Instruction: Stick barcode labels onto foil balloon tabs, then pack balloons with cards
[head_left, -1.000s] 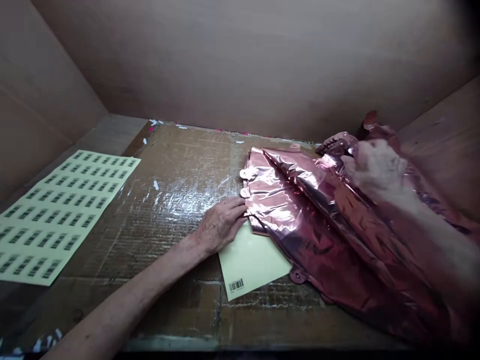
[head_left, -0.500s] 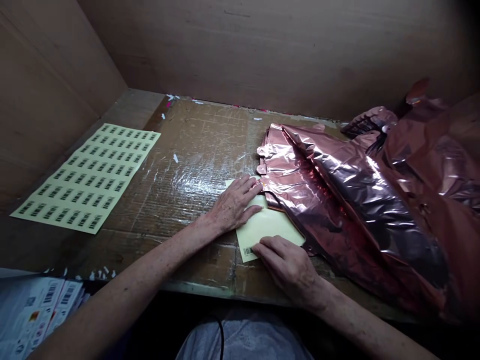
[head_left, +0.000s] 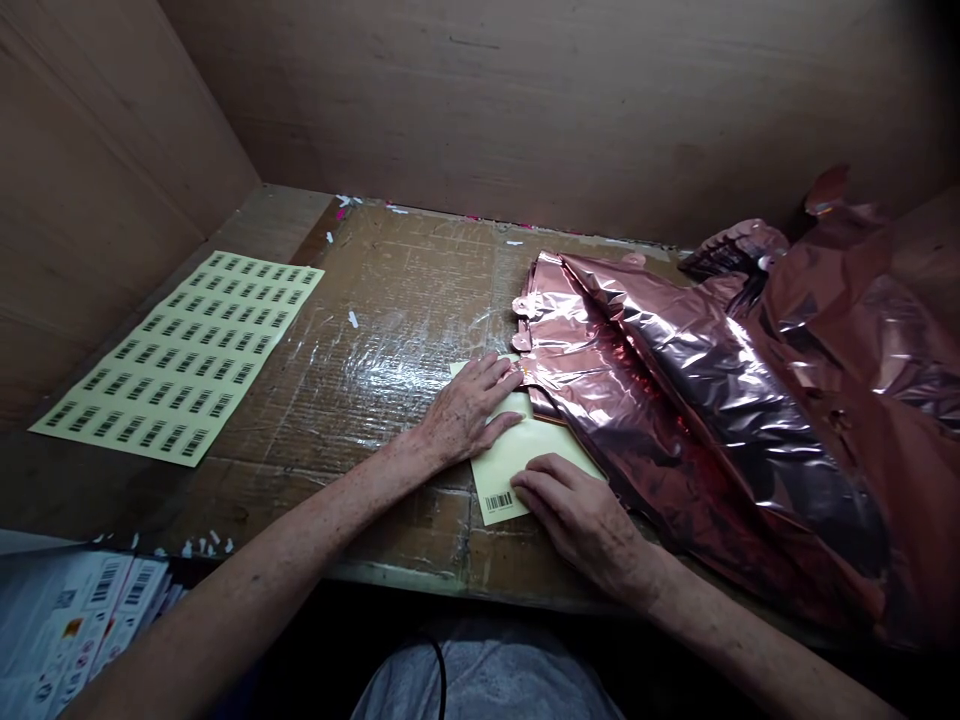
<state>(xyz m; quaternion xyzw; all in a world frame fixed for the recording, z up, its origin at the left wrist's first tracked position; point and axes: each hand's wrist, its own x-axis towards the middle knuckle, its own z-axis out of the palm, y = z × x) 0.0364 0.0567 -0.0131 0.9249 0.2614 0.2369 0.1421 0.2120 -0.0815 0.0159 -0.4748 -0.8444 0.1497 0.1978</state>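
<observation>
A pale yellow label sheet [head_left: 499,465] lies on the table, partly under the copper-pink foil balloons [head_left: 637,370], with one barcode label [head_left: 498,501] showing near its lower corner. My left hand [head_left: 469,410] lies flat across the sheet, its fingertips at a foil tab on the left end of the balloons. Thumb and fingers are apart. Just right of the barcode, my right hand [head_left: 581,520] rests on the sheet with fingers curled and pressed together. Whether anything is pinched in them is hidden.
A larger yellow sheet of barcode labels [head_left: 180,355] lies at the left. More crumpled foil [head_left: 885,310] is heaped at the right. Cardboard walls [head_left: 480,110] enclose the tabletop. Printed papers [head_left: 90,620] are stacked below its front left edge, and white scraps [head_left: 352,319] dot the surface.
My right hand has shifted slightly right and up, uncovering more of the barcode. My left hand stays on the sheet. The view has moved a little.
</observation>
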